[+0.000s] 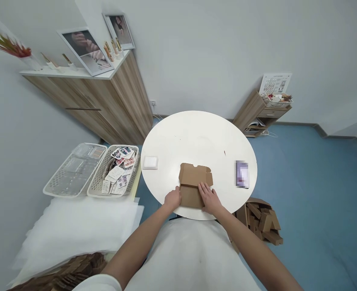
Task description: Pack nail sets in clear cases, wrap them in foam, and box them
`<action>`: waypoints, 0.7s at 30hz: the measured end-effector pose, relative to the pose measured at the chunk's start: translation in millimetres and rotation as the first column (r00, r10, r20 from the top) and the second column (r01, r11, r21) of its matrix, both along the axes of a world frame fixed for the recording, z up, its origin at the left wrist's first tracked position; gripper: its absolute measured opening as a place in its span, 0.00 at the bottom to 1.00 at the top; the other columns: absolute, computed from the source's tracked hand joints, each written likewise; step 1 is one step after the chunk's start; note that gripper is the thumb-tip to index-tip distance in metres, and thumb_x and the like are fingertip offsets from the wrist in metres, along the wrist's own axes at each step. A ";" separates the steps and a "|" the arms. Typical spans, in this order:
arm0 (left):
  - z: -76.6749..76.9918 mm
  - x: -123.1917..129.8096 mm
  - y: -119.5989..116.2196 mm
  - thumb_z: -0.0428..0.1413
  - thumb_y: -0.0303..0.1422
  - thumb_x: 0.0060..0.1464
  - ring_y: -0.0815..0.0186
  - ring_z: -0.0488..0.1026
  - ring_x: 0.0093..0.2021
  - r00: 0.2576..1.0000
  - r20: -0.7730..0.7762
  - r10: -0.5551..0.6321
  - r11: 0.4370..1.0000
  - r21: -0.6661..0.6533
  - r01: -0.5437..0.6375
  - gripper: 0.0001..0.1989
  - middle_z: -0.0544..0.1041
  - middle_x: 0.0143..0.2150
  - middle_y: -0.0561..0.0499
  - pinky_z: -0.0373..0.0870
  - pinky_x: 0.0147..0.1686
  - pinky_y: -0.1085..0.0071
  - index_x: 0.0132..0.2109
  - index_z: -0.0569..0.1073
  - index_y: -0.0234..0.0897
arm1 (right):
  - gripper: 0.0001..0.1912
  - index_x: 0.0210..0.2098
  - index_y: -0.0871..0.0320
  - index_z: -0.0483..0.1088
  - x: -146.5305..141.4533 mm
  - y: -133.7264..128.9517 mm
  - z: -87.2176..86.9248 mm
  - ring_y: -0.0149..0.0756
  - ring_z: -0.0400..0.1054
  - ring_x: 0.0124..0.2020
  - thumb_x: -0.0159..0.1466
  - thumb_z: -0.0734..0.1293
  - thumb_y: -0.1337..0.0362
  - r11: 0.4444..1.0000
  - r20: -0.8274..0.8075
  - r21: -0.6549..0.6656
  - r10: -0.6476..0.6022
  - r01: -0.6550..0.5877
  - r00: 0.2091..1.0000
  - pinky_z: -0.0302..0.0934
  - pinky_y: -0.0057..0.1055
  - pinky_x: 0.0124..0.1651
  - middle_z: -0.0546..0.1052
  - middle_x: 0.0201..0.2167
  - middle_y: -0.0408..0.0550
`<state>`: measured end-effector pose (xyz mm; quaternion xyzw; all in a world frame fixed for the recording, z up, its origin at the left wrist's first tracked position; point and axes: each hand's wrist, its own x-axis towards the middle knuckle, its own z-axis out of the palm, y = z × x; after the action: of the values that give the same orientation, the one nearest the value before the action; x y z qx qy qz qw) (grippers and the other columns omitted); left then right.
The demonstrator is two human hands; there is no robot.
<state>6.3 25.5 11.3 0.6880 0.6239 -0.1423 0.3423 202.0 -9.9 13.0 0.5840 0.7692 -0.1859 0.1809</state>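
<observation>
A brown cardboard mailer box [196, 174] lies near the front edge of the round white table [193, 129], its lid flap unfolded away from me. My left hand [173, 198] is closed at the box's left side, fingers curled at its edge. My right hand [209, 198] rests on the right part of the box, with its fingers stretched out across the cardboard. The palm covers the box's near right corner. To the left on the table is a small white square packet [150, 162]. A purple package [242, 174], blurred by pixels, lies to the right.
Left of the table stand a white basket of printed cards [92, 190] and a clear-lidded bin [72, 169]. White sheets [75, 222] are stacked below them. A carton of folded brown boxes [263, 220] sits on the floor at right. Cabinets [130, 97] line the wall.
</observation>
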 end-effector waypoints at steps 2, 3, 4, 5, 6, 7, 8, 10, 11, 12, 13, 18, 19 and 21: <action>0.6 -1.1 -2.8 0.37 0.34 0.58 0.56 0.71 0.41 1.000 -0.004 0.003 1.000 -0.008 -0.003 0.14 0.73 0.39 0.40 0.63 0.34 0.66 0.47 0.58 0.33 | 0.60 0.62 0.57 0.26 0.7 1.1 2.2 0.46 0.27 0.64 0.43 0.71 0.63 1.000 -0.009 0.001 -0.002 0.002 1.000 0.42 0.45 0.58 0.35 0.65 0.51; 1.7 -3.3 -5.3 0.37 0.37 0.58 0.56 0.71 0.41 1.000 0.000 0.000 1.000 -0.009 0.000 0.15 0.73 0.40 0.41 0.63 0.35 0.66 0.49 0.57 0.34 | 0.60 0.62 0.57 0.26 1.0 1.4 3.7 0.46 0.27 0.64 0.44 0.71 0.63 1.000 -0.015 0.002 -0.001 0.001 1.000 0.42 0.45 0.58 0.35 0.65 0.52; 3.4 -6.4 -8.4 0.37 0.40 0.58 0.56 0.71 0.42 1.000 0.013 -0.004 1.000 0.000 0.004 0.19 0.73 0.41 0.41 0.62 0.35 0.66 0.51 0.55 0.35 | 0.59 0.62 0.58 0.26 1.5 1.6 5.2 0.46 0.27 0.64 0.44 0.71 0.63 1.000 -0.022 0.005 0.002 -0.002 1.000 0.42 0.45 0.58 0.35 0.65 0.52; 5.7 -9.9 -11.7 0.38 0.44 0.57 0.56 0.70 0.43 0.999 0.032 -0.012 1.000 0.023 0.011 0.23 0.72 0.44 0.41 0.62 0.35 0.67 0.55 0.52 0.35 | 0.59 0.62 0.58 0.26 2.0 1.7 6.8 0.46 0.26 0.64 0.44 0.70 0.63 1.000 -0.031 0.009 0.009 -0.008 0.999 0.42 0.45 0.58 0.35 0.65 0.53; 8.8 -13.4 -14.7 0.39 0.48 0.55 0.56 0.69 0.45 0.998 0.054 -0.028 0.998 0.058 0.025 0.29 0.70 0.46 0.41 0.62 0.36 0.67 0.58 0.47 0.35 | 0.58 0.62 0.58 0.26 2.6 1.9 8.2 0.46 0.27 0.64 0.45 0.70 0.64 1.000 -0.040 0.013 0.016 -0.015 0.999 0.42 0.46 0.58 0.35 0.65 0.53; 12.2 -16.6 -17.1 0.42 0.52 0.51 0.55 0.68 0.46 0.996 0.066 -0.053 0.994 0.097 0.047 0.37 0.67 0.49 0.40 0.62 0.36 0.68 0.60 0.41 0.36 | 0.58 0.62 0.59 0.27 3.2 2.1 9.4 0.46 0.27 0.64 0.45 0.70 0.64 1.000 -0.049 0.016 0.023 -0.022 0.999 0.42 0.46 0.58 0.36 0.65 0.53; 15.9 -19.0 -18.5 0.46 0.55 0.47 0.55 0.68 0.47 0.994 0.064 -0.088 0.988 0.131 0.079 0.44 0.65 0.52 0.40 0.63 0.37 0.68 0.62 0.36 0.37 | 0.58 0.63 0.59 0.27 3.9 2.5 10.2 0.46 0.27 0.64 0.45 0.70 0.65 0.999 -0.059 0.018 0.031 -0.030 0.998 0.42 0.46 0.58 0.36 0.65 0.53; 22.3 -20.9 -17.3 0.54 0.56 0.37 0.53 0.68 0.45 0.986 0.009 -0.167 0.975 0.149 0.163 0.55 0.62 0.53 0.41 0.63 0.36 0.67 0.63 0.31 0.41 | 0.57 0.63 0.59 0.28 5.0 4.1 10.4 0.46 0.28 0.64 0.45 0.69 0.66 0.999 -0.076 0.019 0.044 -0.043 0.996 0.43 0.46 0.57 0.36 0.65 0.53; 24.5 -20.2 -14.8 0.56 0.56 0.34 0.53 0.69 0.43 0.980 -0.027 -0.199 0.970 0.135 0.201 0.58 0.62 0.52 0.41 0.63 0.36 0.67 0.63 0.31 0.43 | 0.57 0.63 0.59 0.29 5.4 5.2 9.8 0.46 0.28 0.64 0.45 0.69 0.66 0.999 -0.085 0.016 0.050 -0.048 0.995 0.44 0.46 0.57 0.36 0.65 0.53; 25.9 -18.5 -11.5 0.58 0.55 0.32 0.54 0.70 0.42 0.973 -0.056 -0.222 0.967 0.116 0.227 0.59 0.62 0.51 0.42 0.63 0.35 0.67 0.63 0.31 0.45 | 0.56 0.63 0.59 0.29 5.7 6.4 9.0 0.47 0.29 0.64 0.45 0.69 0.66 0.999 -0.095 0.014 0.053 -0.052 0.994 0.44 0.46 0.57 0.36 0.65 0.53; 26.4 -16.2 -7.7 0.59 0.54 0.31 0.54 0.70 0.42 0.970 -0.073 -0.234 0.965 0.101 0.240 0.59 0.62 0.51 0.43 0.63 0.36 0.67 0.63 0.32 0.46 | 0.56 0.63 0.59 0.29 5.9 7.4 8.0 0.47 0.28 0.64 0.45 0.69 0.67 0.998 -0.108 0.013 0.054 -0.053 0.993 0.43 0.46 0.57 0.36 0.65 0.52; 23.1 -3.3 3.8 0.60 0.53 0.32 0.53 0.68 0.44 0.976 -0.073 -0.206 0.976 0.049 0.210 0.59 0.61 0.50 0.43 0.64 0.37 0.67 0.63 0.31 0.46 | 0.53 0.63 0.54 0.28 12.2 2.9 7.1 0.45 0.25 0.64 0.49 0.66 0.69 0.997 -0.209 0.071 -0.011 0.027 0.978 0.35 0.45 0.60 0.33 0.65 0.49; 23.0 -2.0 4.0 0.60 0.52 0.33 0.54 0.68 0.45 0.978 -0.072 -0.194 0.979 0.044 0.197 0.59 0.61 0.50 0.43 0.64 0.37 0.67 0.63 0.31 0.46 | 0.52 0.62 0.53 0.27 15.3 -0.7 7.9 0.45 0.24 0.64 0.50 0.66 0.68 0.994 -0.229 0.080 -0.056 0.076 0.972 0.34 0.46 0.60 0.31 0.65 0.48; 24.0 -0.7 3.5 0.60 0.51 0.34 0.54 0.68 0.45 0.982 -0.069 -0.177 0.983 0.037 0.180 0.58 0.62 0.50 0.43 0.63 0.37 0.68 0.63 0.30 0.46 | 0.53 0.62 0.52 0.25 23.5 -10.4 9.3 0.46 0.23 0.64 0.51 0.67 0.64 0.970 -0.282 0.056 -0.213 0.237 0.936 0.35 0.46 0.60 0.27 0.65 0.48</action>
<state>5.6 29.1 35.3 0.7434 0.5735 -0.1814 0.2926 225.5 -20.3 22.3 0.6445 0.7223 -0.2497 0.0242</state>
